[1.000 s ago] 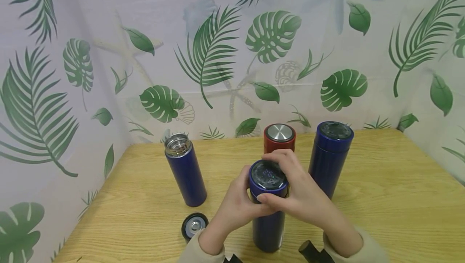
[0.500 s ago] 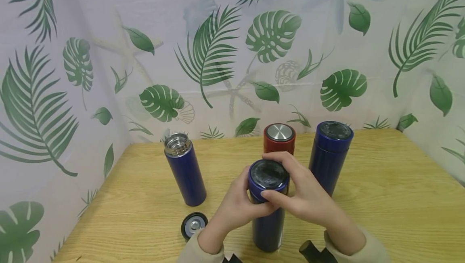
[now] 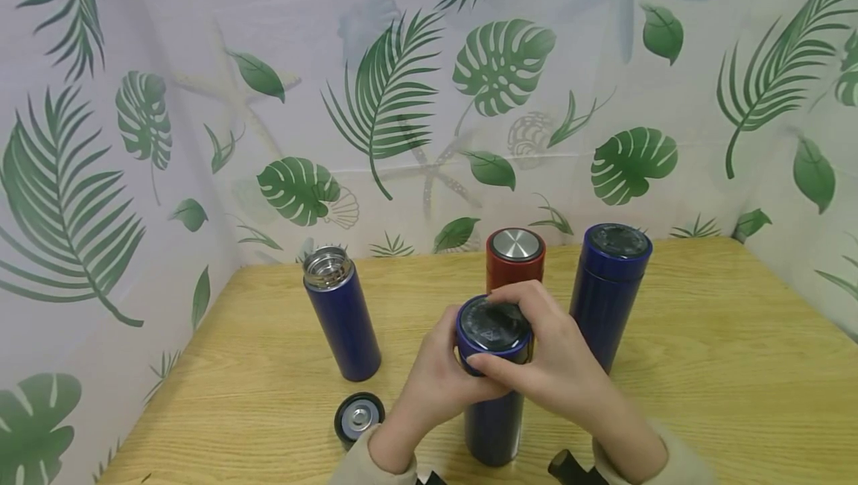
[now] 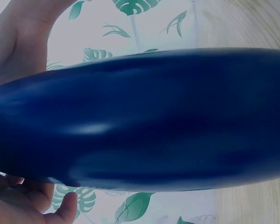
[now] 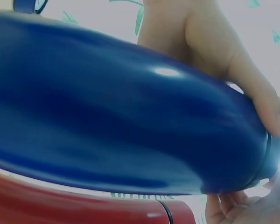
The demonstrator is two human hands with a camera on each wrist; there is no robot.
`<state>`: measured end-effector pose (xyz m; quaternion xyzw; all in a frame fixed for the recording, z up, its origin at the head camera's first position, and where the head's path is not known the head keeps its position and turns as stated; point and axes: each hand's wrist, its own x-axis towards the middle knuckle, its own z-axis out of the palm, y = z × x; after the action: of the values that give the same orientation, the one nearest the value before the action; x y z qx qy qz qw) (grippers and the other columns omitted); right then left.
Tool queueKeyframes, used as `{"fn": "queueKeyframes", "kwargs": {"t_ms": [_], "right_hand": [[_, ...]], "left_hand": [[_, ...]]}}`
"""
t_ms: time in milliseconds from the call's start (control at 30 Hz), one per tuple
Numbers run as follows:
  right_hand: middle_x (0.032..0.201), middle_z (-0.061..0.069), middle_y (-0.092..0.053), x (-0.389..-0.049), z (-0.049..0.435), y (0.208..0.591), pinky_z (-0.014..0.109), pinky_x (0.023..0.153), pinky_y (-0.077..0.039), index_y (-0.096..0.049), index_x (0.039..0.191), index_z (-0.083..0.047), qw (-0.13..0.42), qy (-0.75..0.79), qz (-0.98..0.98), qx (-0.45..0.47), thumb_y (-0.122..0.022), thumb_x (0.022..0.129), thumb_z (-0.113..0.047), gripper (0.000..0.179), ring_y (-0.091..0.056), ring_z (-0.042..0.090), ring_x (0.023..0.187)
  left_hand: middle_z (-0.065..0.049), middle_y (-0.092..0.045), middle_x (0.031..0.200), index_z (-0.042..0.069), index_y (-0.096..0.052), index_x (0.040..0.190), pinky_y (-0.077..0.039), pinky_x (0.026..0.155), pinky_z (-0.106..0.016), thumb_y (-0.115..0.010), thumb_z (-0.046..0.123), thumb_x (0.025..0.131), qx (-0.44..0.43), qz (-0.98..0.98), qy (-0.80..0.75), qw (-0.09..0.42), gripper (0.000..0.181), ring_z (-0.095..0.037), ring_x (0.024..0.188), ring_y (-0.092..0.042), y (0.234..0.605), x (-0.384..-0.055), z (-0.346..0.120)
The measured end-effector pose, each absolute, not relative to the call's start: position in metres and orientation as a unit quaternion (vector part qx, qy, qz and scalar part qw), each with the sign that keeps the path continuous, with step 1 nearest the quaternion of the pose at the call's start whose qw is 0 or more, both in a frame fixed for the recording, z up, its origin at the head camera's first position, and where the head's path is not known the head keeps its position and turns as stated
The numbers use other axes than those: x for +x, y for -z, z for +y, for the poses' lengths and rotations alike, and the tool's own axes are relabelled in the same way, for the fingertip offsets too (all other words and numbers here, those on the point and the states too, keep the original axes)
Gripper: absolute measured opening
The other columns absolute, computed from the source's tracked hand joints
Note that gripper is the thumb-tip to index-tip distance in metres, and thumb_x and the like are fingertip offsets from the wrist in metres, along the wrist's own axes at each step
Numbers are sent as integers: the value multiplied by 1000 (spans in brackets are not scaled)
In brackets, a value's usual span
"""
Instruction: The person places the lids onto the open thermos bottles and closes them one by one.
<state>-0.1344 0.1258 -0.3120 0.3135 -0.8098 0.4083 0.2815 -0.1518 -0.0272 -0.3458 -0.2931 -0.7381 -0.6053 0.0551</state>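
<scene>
A dark blue thermos bottle [image 3: 494,425] stands upright on the table in the middle of the head view. Its lid [image 3: 492,323] has a glossy black top and a blue rim. My left hand [image 3: 439,373] grips the bottle's upper body from the left, just under the lid. From the right, my right hand [image 3: 559,351] holds the lid, thumb in front and index finger over the far edge of its top. In the left wrist view the blue bottle body [image 4: 168,121] fills the middle. The right wrist view shows the seam near the fingers; some fingertips are hidden behind the bottle.
An open blue bottle [image 3: 343,321] with a bare steel mouth stands on the left. A loose lid [image 3: 360,416] lies upside down near my left sleeve. Behind my hands is a red thermos [image 3: 515,265]; another capped blue thermos [image 3: 611,291] stands right on the wooden table [image 3: 724,366].
The lit digits on the lid's top have gone dark. My right hand's thumb and fingers have shifted slightly around the lid, while my left hand stays almost in place.
</scene>
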Motion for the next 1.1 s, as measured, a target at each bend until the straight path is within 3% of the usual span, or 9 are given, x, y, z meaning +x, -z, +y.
{"fn": "queueKeyframes", "kwargs": {"t_ms": [200,433,533,867,1100], "right_hand": [[103,-1,-48,-134,124,314,29,75,-42,-51,105,-10,285,-399,-815,308,-80,62,-18,52,-46,12,93],[128,2,-39,-135,132,311,42,88,-37,-42,121,-11,198,-413,-811,363,-68,77,-14,52,-38,20,116],[127,4,-42,-135,136,309,37,89,-38,-39,125,-10,177,-425,-802,380,-64,79,-9,52,-41,20,115],[115,8,-53,-137,135,309,23,83,-42,-45,120,-7,220,-468,-759,397,-70,71,0,55,-52,19,101],[111,6,-55,-135,131,311,25,78,-45,-49,110,-7,247,-463,-773,357,-75,66,-3,51,-54,18,96]], "left_hand": [[-3,-56,106,8,-46,111,-43,82,-28,-79,9,60,-282,-755,588,67,60,-14,93,-54,347,-152,-25],[-6,-48,118,9,-37,126,-37,91,-33,-69,3,72,-372,-694,617,10,63,-17,106,-48,347,-157,-33],[-7,-48,119,8,-36,128,-36,93,-35,-67,1,74,-396,-679,618,10,63,-18,108,-47,347,-158,-35],[-5,-51,116,8,-39,126,-36,92,-36,-70,1,71,-375,-682,627,33,64,-18,107,-48,345,-155,-32],[-6,-57,108,8,-35,122,-35,92,-34,-75,5,67,-335,-701,627,59,69,-15,102,-52,344,-152,-29]]}}
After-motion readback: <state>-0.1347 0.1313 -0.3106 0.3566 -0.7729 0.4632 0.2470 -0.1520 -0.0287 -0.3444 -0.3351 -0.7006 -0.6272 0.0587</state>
